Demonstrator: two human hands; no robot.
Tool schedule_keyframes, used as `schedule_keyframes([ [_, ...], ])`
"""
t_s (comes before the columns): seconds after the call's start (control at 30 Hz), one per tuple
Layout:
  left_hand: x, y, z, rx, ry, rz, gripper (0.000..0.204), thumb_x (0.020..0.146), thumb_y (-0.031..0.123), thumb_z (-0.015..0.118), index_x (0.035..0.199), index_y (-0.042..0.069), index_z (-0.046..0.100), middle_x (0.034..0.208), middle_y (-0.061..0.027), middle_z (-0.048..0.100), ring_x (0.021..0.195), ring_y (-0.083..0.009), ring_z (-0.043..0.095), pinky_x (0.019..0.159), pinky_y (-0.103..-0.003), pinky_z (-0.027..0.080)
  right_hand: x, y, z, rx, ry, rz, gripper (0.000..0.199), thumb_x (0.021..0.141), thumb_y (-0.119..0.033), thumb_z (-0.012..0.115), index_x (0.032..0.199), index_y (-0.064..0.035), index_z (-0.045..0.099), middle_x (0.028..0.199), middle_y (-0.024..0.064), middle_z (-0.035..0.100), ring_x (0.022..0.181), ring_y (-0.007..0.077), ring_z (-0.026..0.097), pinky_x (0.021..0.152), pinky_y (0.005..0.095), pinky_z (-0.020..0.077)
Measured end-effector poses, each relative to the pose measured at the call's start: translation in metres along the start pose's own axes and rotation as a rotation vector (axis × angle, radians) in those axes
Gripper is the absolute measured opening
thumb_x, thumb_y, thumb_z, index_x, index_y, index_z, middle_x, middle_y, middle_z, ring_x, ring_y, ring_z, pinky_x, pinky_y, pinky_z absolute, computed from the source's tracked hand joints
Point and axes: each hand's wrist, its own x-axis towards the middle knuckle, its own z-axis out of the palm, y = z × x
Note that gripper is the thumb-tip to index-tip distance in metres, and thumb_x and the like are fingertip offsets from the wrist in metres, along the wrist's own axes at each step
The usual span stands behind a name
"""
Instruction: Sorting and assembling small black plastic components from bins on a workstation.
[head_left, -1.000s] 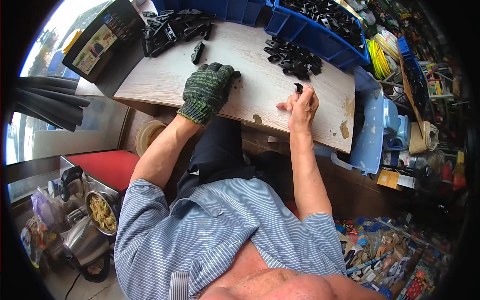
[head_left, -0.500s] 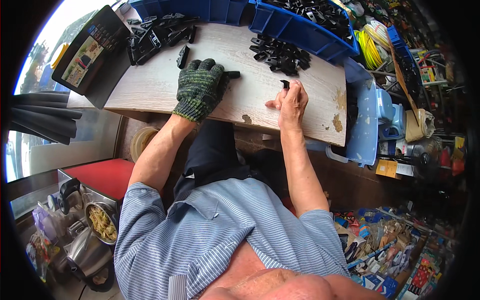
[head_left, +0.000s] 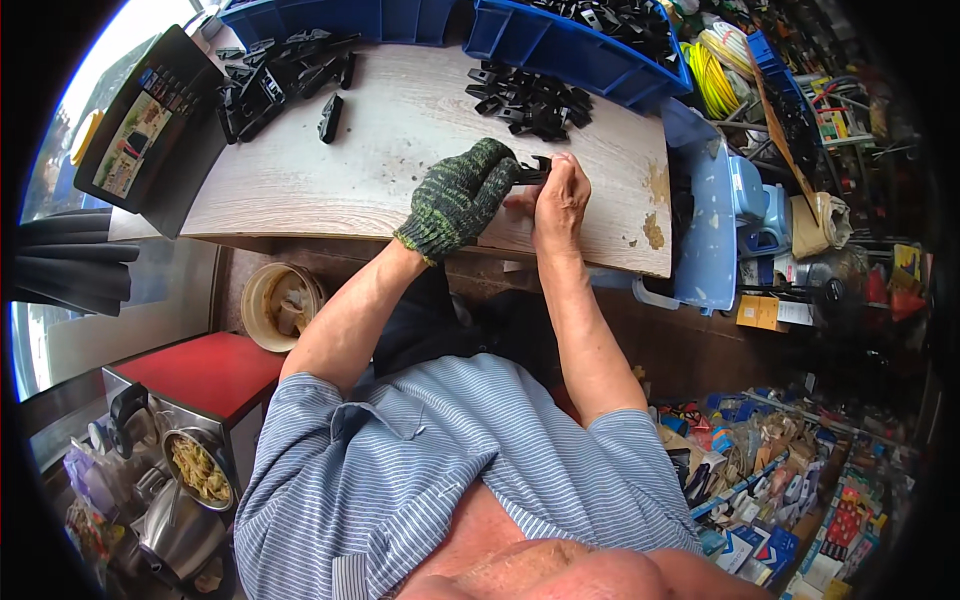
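Observation:
My left hand (head_left: 460,198), in a dark green knitted glove, is closed on a black plastic piece (head_left: 530,174) over the table's near part. My bare right hand (head_left: 562,205) pinches at the other end of it, where a small black part meets the piece; the fingers hide most of both. Beyond my right hand lies a heap of small black plastic parts (head_left: 530,100). Several longer black pieces (head_left: 285,78) are piled at the far left. One similar black piece (head_left: 330,119) lies by itself nearer my left hand.
The whitish wooden table (head_left: 300,185) has worn patches by its right edge. Blue bins (head_left: 570,50) stand along the back, one full of black parts. A tablet (head_left: 130,145) leans at the left. A translucent blue tub (head_left: 708,225) adjoins the right edge; a bucket (head_left: 255,305) stands below left.
My left hand has moved right with the black piece and met my right hand. The small part in my right hand is now against that piece. The whole view has shifted slightly.

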Motion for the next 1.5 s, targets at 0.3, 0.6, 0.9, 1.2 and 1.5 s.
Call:
schedule_keyframes([
  [0.3,0.003,-0.012,0.035,0.058,0.258,0.114,0.023,0.1,0.025,0.052,0.111,0.007,0.061,0.098,-0.0193,0.068,0.088,-0.0423,0.065,0.072,-0.051,0.05,0.016,0.028,-0.014,-0.178,0.004,-0.172,0.023,0.096,-0.026,0.047,0.084,-0.0078,0.054,0.065,0.0009,0.046,0.045,0.0139,0.047,0.042,0.0293,0.0482],
  [0.6,0.0,0.012,0.033,-0.142,0.152,-0.066,0.022,0.1,0.017,0.054,0.118,0.006,0.06,0.09,-0.0141,0.068,0.07,-0.0246,0.066,0.065,-0.037,0.051,0.01,0.022,-0.019,-0.047,0.032,-0.113,0.024,0.095,-0.026,0.051,0.082,-0.0071,0.06,0.074,-0.0014,0.051,0.058,0.0111,0.053,0.047,0.0247,0.0487],
  [0.9,0.017,0.019,0.06,0.04,0.092,-0.028,0.031,0.094,0.014,0.057,0.122,0.001,0.056,0.121,-0.0215,0.061,0.095,-0.0401,0.064,0.075,-0.048,0.052,0.01,0.01,-0.019,-0.122,0.105,-0.249,0.033,0.096,-0.018,0.052,0.066,-0.007,0.044,0.064,-0.0065,0.032,0.062,0.0052,0.03,0.054,0.0268,0.0287],
  [1.2,0.014,0.026,0.061,-0.043,0.165,-0.063,0.03,0.098,0.024,0.053,0.123,0.007,0.054,0.086,-0.021,0.068,0.077,-0.0414,0.066,0.066,-0.05,0.051,0.008,0.008,-0.022,-0.056,0.039,-0.194,0.031,0.093,-0.013,0.056,0.066,-0.0071,0.043,0.066,-0.0086,0.033,0.064,0.0035,0.029,0.056,0.0248,0.0264],
  [1.5,0.015,0.025,0.052,-0.056,0.168,-0.033,0.03,0.1,0.025,0.051,0.124,0.007,0.055,0.097,-0.0214,0.069,0.087,-0.0417,0.066,0.072,-0.048,0.052,0.012,0.011,-0.02,0.05,-0.008,-0.117,0.027,0.096,-0.012,0.055,0.069,-0.0095,0.051,0.07,-0.0098,0.039,0.068,0.0029,0.033,0.06,0.0227,0.029],
])
